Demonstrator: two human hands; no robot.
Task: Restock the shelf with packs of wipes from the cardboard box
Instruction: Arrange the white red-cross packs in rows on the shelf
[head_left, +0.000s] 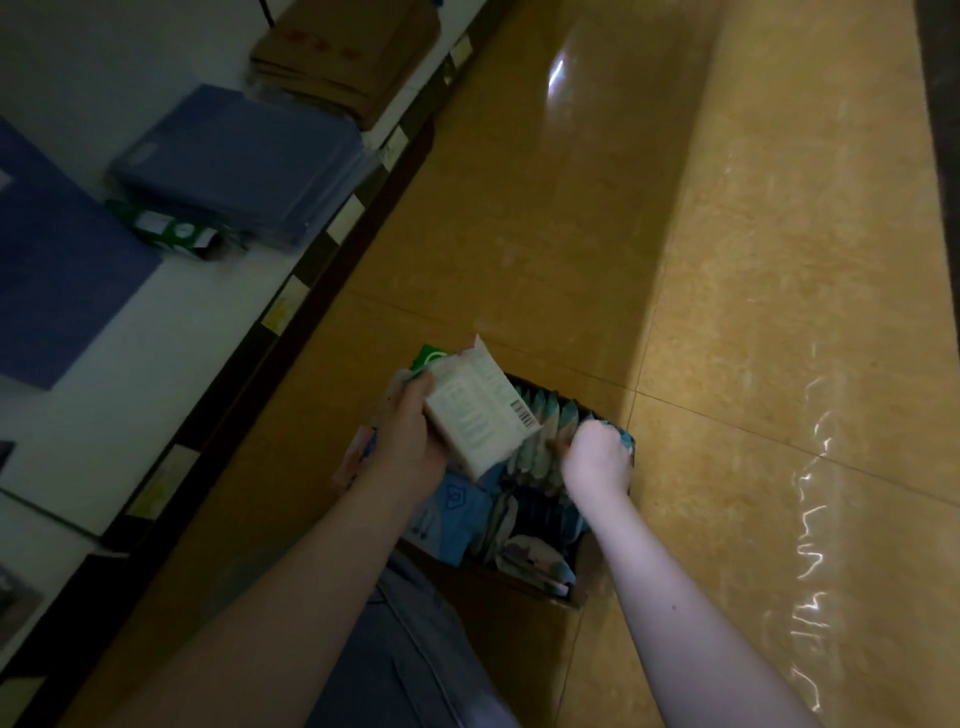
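A cardboard box (524, 584) stands on the floor, filled with upright packs of wipes (545, 447). My left hand (410, 441) grips a white pack of wipes (480, 415) with a barcode, lifted above the box's left side; a green pack edge (431, 358) shows behind it. My right hand (597, 457) is curled round the top of a bluish pack (623, 441) in the box's right row. The white shelf (171, 332) runs along the left, with one green pack of wipes (176, 234) lying on it.
Blue folders (244, 161) and a larger blue sheet (57, 275) lie on the shelf, with brown paper bags (343, 52) farther back. Price labels line the shelf's front edge (291, 306). Glossy tan floor (675, 260) stretches to the right. My denim-clad leg (410, 665) is below the box.
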